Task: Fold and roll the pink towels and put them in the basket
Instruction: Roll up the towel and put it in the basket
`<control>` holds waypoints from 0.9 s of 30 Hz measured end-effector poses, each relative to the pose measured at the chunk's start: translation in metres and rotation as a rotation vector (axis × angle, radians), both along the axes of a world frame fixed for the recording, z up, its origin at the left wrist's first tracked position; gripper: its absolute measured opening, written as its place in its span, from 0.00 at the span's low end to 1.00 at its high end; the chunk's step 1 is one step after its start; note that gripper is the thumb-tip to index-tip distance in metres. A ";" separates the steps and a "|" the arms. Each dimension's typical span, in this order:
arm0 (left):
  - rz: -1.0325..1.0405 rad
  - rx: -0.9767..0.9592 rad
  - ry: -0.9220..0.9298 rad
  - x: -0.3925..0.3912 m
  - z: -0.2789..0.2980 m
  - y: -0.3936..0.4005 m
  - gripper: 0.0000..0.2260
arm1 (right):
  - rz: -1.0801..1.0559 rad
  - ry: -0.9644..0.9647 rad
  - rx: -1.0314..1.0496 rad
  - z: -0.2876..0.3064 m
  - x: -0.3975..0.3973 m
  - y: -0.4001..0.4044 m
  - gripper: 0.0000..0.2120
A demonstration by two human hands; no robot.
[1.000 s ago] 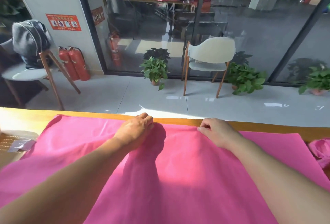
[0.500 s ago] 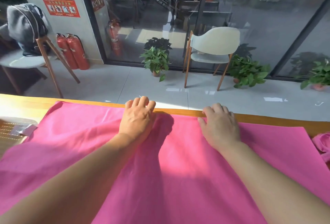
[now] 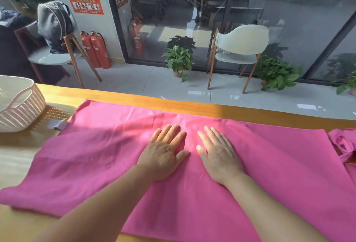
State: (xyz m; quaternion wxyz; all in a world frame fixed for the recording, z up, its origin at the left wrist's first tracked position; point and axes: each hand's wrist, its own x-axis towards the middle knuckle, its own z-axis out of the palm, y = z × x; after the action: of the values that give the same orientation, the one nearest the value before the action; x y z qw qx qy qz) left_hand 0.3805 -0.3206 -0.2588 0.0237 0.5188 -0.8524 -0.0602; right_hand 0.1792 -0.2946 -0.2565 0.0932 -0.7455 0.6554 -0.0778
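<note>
Both palms flat on the pink towel [image 3: 260,164], spread wide along the surface's far edge. Left hand [image 3: 163,154] and right hand [image 3: 217,155] lie side by side, fingers straight, gripping nothing. Best sweep outward from centre, pressing creases flat before folding. Basket [image 3: 19,105] waits at the far left corner.

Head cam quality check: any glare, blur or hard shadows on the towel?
Head view: sun washes out the pink towel just beyond both hands; soft shadow and motion blur across its left part; basket throws a striped shadow; wide-angle bend at frame edges.
</note>
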 end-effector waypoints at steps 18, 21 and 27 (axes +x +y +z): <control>0.129 0.054 0.015 0.030 0.007 0.221 0.32 | 0.099 0.030 0.011 0.002 0.028 0.204 0.28; 0.124 0.059 0.013 0.032 0.008 0.243 0.32 | 0.102 0.042 0.010 0.000 0.030 0.224 0.28; 0.188 0.060 0.159 0.055 0.020 0.251 0.27 | 0.090 0.006 0.031 0.005 0.034 0.235 0.28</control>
State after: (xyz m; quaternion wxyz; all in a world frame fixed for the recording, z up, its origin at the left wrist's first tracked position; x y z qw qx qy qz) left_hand 0.4357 -0.0700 -0.2387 0.0809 0.5905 -0.7933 -0.1242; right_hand 0.2133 -0.0599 -0.2514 0.1063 -0.7730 0.6224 -0.0612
